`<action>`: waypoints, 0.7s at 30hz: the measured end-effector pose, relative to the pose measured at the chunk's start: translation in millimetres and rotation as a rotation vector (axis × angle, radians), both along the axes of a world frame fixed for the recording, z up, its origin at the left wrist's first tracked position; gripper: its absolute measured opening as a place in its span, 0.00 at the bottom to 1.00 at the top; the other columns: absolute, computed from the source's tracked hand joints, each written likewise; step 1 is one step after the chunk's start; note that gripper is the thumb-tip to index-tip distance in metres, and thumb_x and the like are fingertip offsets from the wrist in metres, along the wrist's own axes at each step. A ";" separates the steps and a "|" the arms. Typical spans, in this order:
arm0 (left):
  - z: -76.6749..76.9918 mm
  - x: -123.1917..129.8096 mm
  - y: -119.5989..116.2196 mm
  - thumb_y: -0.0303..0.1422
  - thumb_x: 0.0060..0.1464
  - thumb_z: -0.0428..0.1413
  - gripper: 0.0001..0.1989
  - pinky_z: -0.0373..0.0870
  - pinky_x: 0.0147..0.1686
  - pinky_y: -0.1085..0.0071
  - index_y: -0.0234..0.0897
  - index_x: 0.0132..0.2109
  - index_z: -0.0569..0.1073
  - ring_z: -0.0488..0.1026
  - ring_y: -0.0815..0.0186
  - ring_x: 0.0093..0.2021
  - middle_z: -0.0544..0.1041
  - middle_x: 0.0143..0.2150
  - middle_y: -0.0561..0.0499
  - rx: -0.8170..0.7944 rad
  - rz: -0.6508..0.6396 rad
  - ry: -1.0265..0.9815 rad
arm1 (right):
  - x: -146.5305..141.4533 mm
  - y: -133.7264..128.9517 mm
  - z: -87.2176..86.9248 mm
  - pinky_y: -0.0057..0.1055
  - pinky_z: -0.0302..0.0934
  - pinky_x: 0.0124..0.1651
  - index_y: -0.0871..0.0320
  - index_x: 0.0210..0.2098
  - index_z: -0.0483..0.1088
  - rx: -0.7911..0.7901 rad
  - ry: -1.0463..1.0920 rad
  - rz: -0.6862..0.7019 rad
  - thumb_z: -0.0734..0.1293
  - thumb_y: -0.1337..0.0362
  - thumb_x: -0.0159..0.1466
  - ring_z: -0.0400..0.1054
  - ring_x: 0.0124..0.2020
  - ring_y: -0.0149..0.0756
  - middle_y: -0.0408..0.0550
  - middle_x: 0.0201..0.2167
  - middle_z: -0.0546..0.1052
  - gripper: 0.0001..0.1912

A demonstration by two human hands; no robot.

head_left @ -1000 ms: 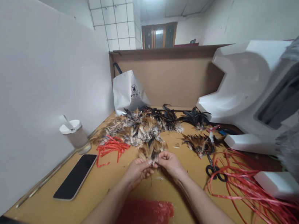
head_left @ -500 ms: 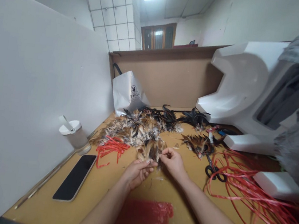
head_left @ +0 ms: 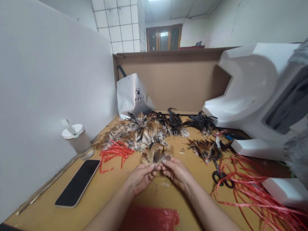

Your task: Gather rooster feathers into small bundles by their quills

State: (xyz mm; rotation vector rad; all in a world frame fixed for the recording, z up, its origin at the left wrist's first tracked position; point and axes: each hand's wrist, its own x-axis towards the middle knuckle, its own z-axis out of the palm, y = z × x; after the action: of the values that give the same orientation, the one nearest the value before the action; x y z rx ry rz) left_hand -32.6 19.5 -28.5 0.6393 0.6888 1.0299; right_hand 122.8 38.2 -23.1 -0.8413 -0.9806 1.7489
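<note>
My left hand (head_left: 142, 177) is closed on the base of a small bunch of brown and black feathers (head_left: 153, 154), pinched between thumb and fingers. Close beside it, my right hand (head_left: 176, 171) pinches the right side of the same bunch, its fingertips near those of the left. The quill ends are mostly hidden by my fingers. Just behind the bunch spreads a large pile of brown, grey and black feathers (head_left: 129, 133). Short red plastic strips (head_left: 116, 152) lie left of my hands, against the pile's front edge.
Left are a phone (head_left: 77, 183) and a lidded cup (head_left: 78, 141). Right are black-handled scissors (head_left: 223, 178), a smaller feather heap (head_left: 204, 149) and tangled red plastic strands (head_left: 262, 198). White foam pieces (head_left: 257, 147) edge the right side; a silver bag (head_left: 131, 95) stands behind.
My right hand has moved down and left, closer to my left hand, and now grips the feather bunch lower. My left hand has stayed nearly in place.
</note>
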 end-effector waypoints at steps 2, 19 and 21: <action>1.7 0.6 -1.1 0.25 0.45 0.56 0.06 0.62 0.21 0.85 0.28 0.34 0.73 0.67 0.79 0.22 0.75 0.30 0.48 0.030 0.000 0.010 | 1.8 -1.9 2.4 0.20 0.59 0.25 0.63 0.26 0.69 -0.037 0.031 0.074 0.68 0.60 0.49 0.64 0.20 0.22 0.46 0.24 0.74 0.11; -0.2 1.3 -0.3 0.27 0.46 0.56 0.07 0.63 0.20 0.84 0.28 0.35 0.72 0.70 0.76 0.22 0.76 0.30 0.46 -0.060 0.022 0.085 | -1.1 -5.8 8.3 0.21 0.44 0.18 0.62 0.19 0.65 0.124 0.019 -0.078 0.71 0.62 0.44 0.53 0.16 0.21 0.38 0.14 0.63 0.12; -0.4 2.0 -1.0 0.28 0.46 0.56 0.08 0.62 0.19 0.84 0.28 0.36 0.71 0.70 0.76 0.22 0.76 0.30 0.46 -0.055 0.006 0.105 | -1.5 -6.2 8.0 0.22 0.44 0.19 0.62 0.19 0.66 0.191 -0.053 -0.106 0.70 0.59 0.45 0.53 0.16 0.22 0.39 0.14 0.65 0.13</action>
State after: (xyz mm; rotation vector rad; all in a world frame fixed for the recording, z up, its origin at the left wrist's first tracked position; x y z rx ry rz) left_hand -30.6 18.5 -28.9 0.6476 0.8088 0.9847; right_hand 121.4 32.0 -15.1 -0.8047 -1.0994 1.5236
